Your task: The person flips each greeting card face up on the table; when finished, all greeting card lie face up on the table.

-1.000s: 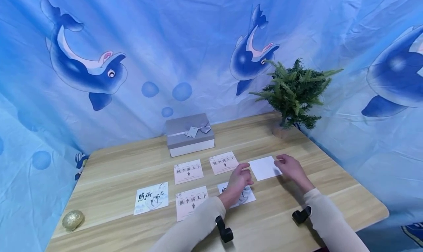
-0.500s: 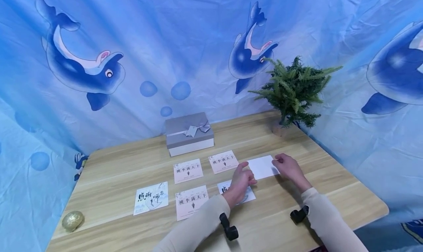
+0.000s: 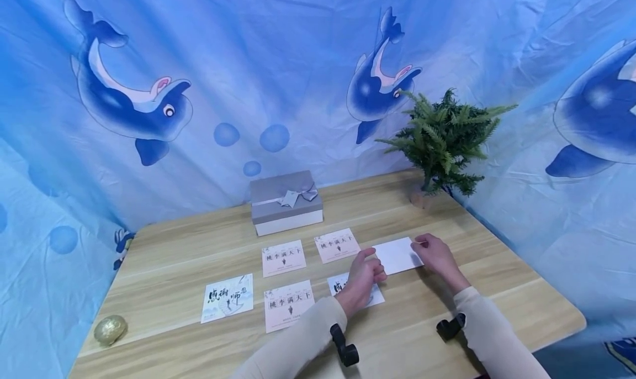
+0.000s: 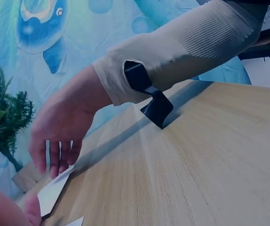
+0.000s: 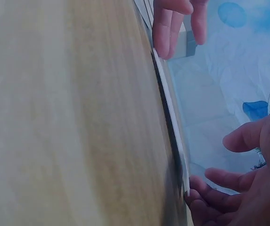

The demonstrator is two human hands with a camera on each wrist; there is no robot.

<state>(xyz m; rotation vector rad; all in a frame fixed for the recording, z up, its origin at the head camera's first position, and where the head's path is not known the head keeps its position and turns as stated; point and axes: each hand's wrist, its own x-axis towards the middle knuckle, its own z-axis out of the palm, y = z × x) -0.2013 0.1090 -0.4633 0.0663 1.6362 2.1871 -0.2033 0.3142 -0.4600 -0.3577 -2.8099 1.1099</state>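
Note:
A blank white card (image 3: 397, 256) lies flat near the table's right side, between my two hands. My left hand (image 3: 361, 282) is at its left edge, and the thumb stands apart from the fingers in the right wrist view. At the opposite edge is my right hand (image 3: 437, 259). Its fingertips (image 5: 196, 188) touch the card's end while the thumb (image 5: 243, 137) stays raised and apart. Under the left hand, a white card with black brush lettering (image 3: 337, 283) is partly covered. Three pink lettered cards (image 3: 337, 245) and another white lettered card (image 3: 227, 299) lie further left.
A grey-lidded gift box (image 3: 287, 202) with a ribbon bow stands at the back. A small green potted tree (image 3: 444, 141) is at the back right corner. A gold rounded object (image 3: 110, 330) sits by the left edge. A blue dolphin-print curtain (image 3: 278, 64) surrounds the wooden table (image 3: 184, 246).
My left hand has shifted slightly right, closer in over the white card's left edge. The right hand has stayed at the right edge. The other cards have not moved.

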